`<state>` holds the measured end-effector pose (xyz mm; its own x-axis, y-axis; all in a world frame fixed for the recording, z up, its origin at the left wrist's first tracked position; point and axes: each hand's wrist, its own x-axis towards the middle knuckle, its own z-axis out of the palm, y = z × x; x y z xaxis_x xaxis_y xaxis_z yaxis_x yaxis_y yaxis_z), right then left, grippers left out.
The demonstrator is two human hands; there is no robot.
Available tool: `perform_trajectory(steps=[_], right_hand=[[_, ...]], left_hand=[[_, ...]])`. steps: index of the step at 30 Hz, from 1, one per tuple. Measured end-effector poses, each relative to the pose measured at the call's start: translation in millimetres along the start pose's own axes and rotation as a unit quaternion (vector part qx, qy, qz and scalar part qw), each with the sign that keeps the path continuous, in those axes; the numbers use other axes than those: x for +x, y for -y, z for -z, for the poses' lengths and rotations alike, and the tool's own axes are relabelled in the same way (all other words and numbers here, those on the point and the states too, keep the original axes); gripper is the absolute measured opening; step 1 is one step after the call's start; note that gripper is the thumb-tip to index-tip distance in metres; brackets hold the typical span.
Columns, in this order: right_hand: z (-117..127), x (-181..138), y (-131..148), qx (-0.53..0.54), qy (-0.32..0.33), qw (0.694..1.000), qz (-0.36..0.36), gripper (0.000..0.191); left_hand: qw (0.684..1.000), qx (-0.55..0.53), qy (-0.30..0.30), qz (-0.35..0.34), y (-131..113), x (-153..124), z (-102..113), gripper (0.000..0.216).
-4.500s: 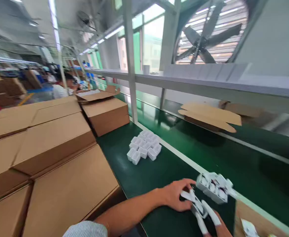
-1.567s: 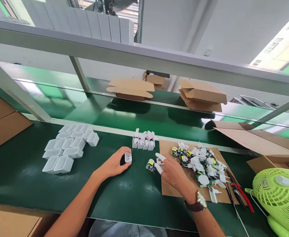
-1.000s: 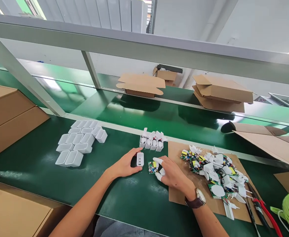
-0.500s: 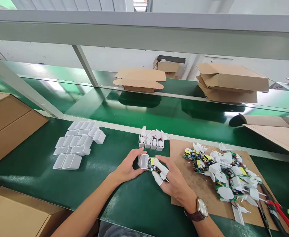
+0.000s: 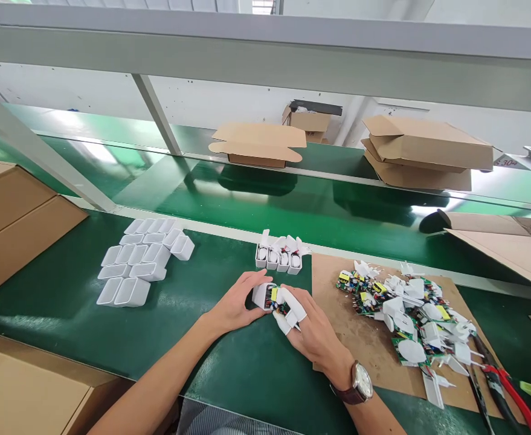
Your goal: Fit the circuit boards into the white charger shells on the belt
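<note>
My left hand (image 5: 235, 305) grips a small white charger shell (image 5: 262, 295) lying on the green belt. My right hand (image 5: 305, 329), with white finger cots on its fingertips, pinches a small green circuit board (image 5: 276, 299) whose end sits inside the shell's open mouth. Just behind my hands stands a short row of filled white shells (image 5: 278, 257). A cluster of empty white shells (image 5: 141, 263) lies to the left.
A cardboard sheet (image 5: 337, 281) at right carries a heap of circuit boards and white plug parts (image 5: 405, 311). Red-handled cutters (image 5: 503, 386) lie at its right edge. Cardboard boxes (image 5: 16, 217) stand at left, flat cartons (image 5: 258, 145) on the far belt.
The view swung from the left of the line to my workplace. My left hand tipped the white shell onto its side and my right hand brought the circuit board into its opening.
</note>
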<state>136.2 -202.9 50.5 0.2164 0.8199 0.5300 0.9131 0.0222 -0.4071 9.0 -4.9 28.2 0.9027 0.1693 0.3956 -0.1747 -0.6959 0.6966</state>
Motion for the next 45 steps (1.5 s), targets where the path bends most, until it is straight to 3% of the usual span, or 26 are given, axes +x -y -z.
perform_trajectory(steps=[18,29,45], right_hand=[[0.4,0.9,-1.5,-0.013,0.009,1.000,0.001,0.072],[1.7,0.6,-3.4,-0.022,0.017,1.000,0.014,0.070],[1.3,-1.1,-3.6,0.002,0.048,0.999,-0.008,0.070]], left_hand=[[1.000,0.005,0.013,0.016,0.8,0.2,-0.6,0.077],[1.000,0.001,0.006,0.005,1.8,2.4,-2.4,0.062],[1.000,-0.016,0.014,0.002,0.4,1.3,-7.6,0.075]])
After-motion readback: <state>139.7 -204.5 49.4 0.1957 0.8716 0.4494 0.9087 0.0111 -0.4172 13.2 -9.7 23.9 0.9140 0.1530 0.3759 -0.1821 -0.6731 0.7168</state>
